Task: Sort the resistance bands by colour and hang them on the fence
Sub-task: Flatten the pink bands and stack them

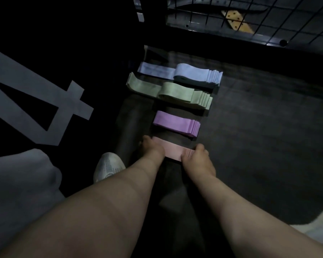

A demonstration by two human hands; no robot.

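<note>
1. A dim room with a dark floor (259,118); a wire-mesh fence (268,21) stands at the far right, beyond the row of bands
2. Four sorted piles lie in a line running away from the person: blue stack (194,75) farthest, then green stack (185,95), purple stack (175,125), and pink stack (172,149) nearest
3. The pink stack's long axis runs crosswise, left to right, with one hand at each end
4. The left hand (152,149) curls over its left end; the right hand (196,157) pinches its right end, thumb on top
5. The fence lies ahead and to the right of this grip, past all three other piles, so the right hand is the nearer one; I judge the lift must carry the pile forward over its neighbours
6. A pale shoe (108,165) sits just left of the left forearm
</note>
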